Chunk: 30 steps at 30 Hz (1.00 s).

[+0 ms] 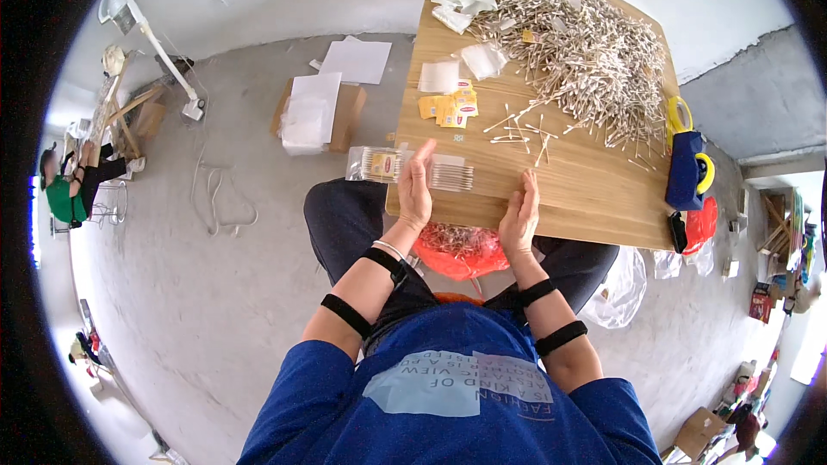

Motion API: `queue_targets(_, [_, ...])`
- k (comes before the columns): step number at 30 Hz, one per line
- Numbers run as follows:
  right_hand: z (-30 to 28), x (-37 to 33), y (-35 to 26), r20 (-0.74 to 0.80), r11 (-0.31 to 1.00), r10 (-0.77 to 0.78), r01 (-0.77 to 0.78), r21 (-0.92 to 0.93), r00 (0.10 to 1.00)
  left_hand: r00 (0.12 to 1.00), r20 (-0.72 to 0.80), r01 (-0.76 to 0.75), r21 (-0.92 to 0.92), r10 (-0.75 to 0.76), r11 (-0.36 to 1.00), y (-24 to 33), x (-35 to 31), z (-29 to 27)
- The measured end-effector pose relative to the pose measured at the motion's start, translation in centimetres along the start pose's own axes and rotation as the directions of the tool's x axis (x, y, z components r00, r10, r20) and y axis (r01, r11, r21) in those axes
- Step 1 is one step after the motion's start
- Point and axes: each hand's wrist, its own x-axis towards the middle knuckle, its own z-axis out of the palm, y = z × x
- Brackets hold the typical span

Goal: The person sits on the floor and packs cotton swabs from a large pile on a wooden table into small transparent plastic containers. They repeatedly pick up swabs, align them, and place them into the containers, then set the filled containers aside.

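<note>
My left hand (416, 188) is upright with fingers stretched out, at the near left edge of the table (586, 194). Left of it, a clear packet of cotton swabs with a yellow card (379, 164) juts over that edge. To its right lies a row of cotton swabs (453, 175) in clear film; the hand hides whether the two join. My right hand (520, 215), fingers also straight, is at the near edge with nothing visible in it. Farther back are yellow cards (450, 107), a few loose cotton swabs (524, 133) and clear plastic sleeves (439, 77).
A large heap of cotton swabs (594, 56) covers the table's far right. Blue and yellow objects (687, 172) line its right edge. Below my hands hangs a red bag (461, 260) of swabs. Cardboard with white sheets (312, 112) lies on the floor; another person (67, 194) sits far left.
</note>
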Motion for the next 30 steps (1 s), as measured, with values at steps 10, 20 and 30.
queue_targets(10, [-0.2, 4.8, -1.0, 0.199, 0.974, -0.089, 0.127, -0.187, 0.976, 0.974, 0.165, -0.221, 0.578, 0.153, 0.786, 1.4, 0.2, 0.2])
queue_targets(20, [1.2, 10.1, 2.2, 0.181, 0.873, 0.057, 0.039, -0.486, 0.982, 0.946, 0.243, -0.322, 0.769, 0.213, 0.553, 0.8, -0.4, 0.1])
queue_targets(30, [3.2, 7.3, 0.9, 0.256, 0.942, -0.076, 0.154, -0.3, 0.964, 0.933, 0.275, -0.357, 0.782, 0.231, 0.512, 1.0, -0.4, 0.0])
